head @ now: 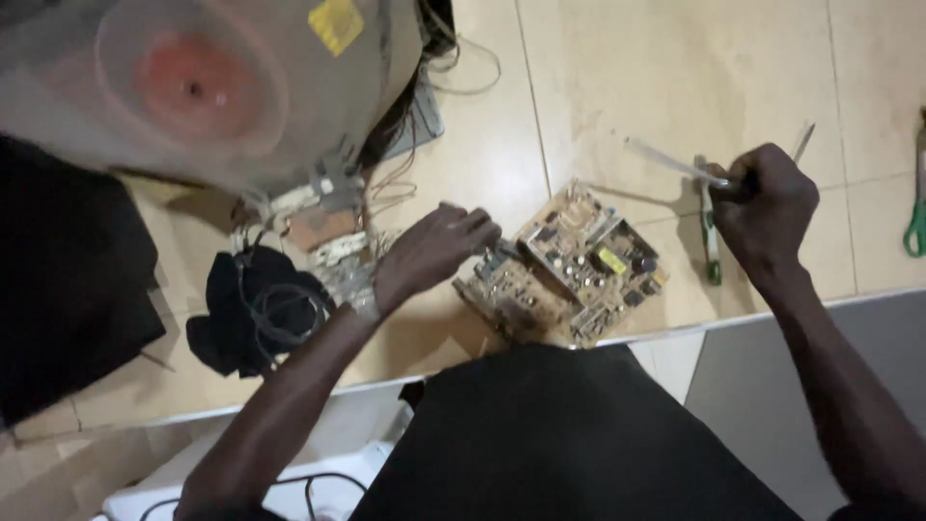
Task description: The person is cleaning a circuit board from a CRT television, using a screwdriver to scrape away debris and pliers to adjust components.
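Note:
A brown circuit board [569, 265] crowded with components lies tilted on the tiled worktop near its front edge. My left hand [434, 251] grips the board's left edge with curled fingers. My right hand [762, 207] is off to the board's right, closed around a thin metal tool [675, 162] whose shaft points up and left. A green-handled tool [711, 241] lies on the worktop just under that hand.
A large grey picture tube [193, 87] with wires fills the upper left. A black part with coiled cable [256, 309] sits left of my left arm. Green-handled pliers [916, 222] lie at the right edge. The worktop's front edge [675, 333] runs below the board.

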